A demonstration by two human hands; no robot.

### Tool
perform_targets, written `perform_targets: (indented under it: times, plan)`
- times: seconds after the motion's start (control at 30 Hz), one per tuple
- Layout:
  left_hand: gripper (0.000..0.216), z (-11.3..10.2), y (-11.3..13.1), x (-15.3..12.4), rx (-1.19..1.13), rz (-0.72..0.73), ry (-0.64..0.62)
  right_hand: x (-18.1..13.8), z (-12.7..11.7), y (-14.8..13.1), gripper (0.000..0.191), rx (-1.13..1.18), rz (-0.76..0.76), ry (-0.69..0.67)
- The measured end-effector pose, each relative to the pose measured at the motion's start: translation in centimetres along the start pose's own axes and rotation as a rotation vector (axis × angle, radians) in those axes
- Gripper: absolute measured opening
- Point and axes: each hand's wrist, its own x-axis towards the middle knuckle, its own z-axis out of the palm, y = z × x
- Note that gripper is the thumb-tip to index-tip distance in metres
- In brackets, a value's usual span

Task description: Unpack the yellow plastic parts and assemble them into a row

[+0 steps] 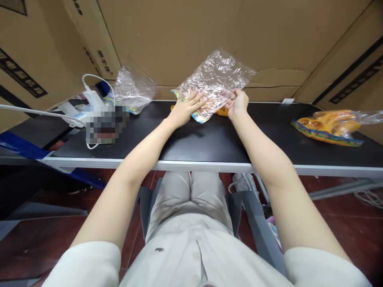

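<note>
the left hand (pixel 186 108) lies flat with its fingers spread, pressing on the near part of a clear bag (pixel 217 73). the right hand (pixel 238 104) is at the bag's right edge, its fingers bent and partly seen through the crinkled film; whether they are clamped on the film or only touching it, i cannot tell. the bag lies between the 2 hands and slants away to the right, its far end up in front of the cardboard (pixel 185 36). a bright printed strip runs along its near left edge. a yellow piece (pixel 222 111) shows past the film beside the right hand, and a bit more yellow peeks out just left of the left hand.

all this is at the back of a black table (pixel 206 141) with a pale front edge. to the left, a 2nd bag (pixel 133 89), clear and crumpled, leans on the cardboard. nearer, a white charger (pixel 93 97) with cables stands beside a pixelated patch (pixel 104 125). well apart on the right lies a 3rd bag (pixel 329 126), with yellow pieces inside.

below the table edge are the person's pale trousers (pixel 191 195) and a grey chair (pixel 260 227).
</note>
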Motion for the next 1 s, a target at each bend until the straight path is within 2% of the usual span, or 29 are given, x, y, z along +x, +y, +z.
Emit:
perform_targets:
  times: [0.13,0.3,0.4,0.57,0.7,0.77,0.83,0.9,1.0]
  plan:
    - [0.044,-1.3,0.4,0.7,-0.027,-0.064,0.021,-0.6,-0.1,-0.9,0.041,-0.094,-0.106,-0.121]
    - [0.045,-4.7,-1.4,1.7,-0.04,-0.121,0.084,-1.9,0.2,-1.6,0.036,-0.086,-0.092,-0.117]
    - [0.044,-7.9,-3.1,1.4,0.087,-0.2,0.107,-2.2,0.3,-1.4,0.028,-0.055,-0.036,-0.085]
    - [0.052,-12.0,-7.2,-1.6,0.518,-0.379,0.037,-2.6,0.6,-0.6,0.029,-0.08,-0.001,-0.131]
    - [0.044,-12.5,-12.7,-4.5,0.643,-0.541,-0.121,-3.2,0.9,-0.5,0.025,-0.081,0.032,-0.134]
    - [0.031,-12.3,-15.6,-5.4,0.614,-0.653,-0.149,-3.4,0.9,-0.6,0.021,-0.075,0.052,-0.13]
    - [0.024,-12.0,-17.7,-5.8,0.56,-0.672,-0.154,-3.5,0.9,-0.6,0.02,-0.077,0.056,-0.135]
    - [0.025,-11.7,-18.9,-5.8,0.493,-0.683,-0.165,-3.6,0.8,-0.6,0.021,-0.09,0.049,-0.143]
    - [0.038,-11.3,-19.3,-5.1,0.433,-0.731,-0.174,-3.7,0.9,-0.7,0.023,-0.103,0.049,-0.148]
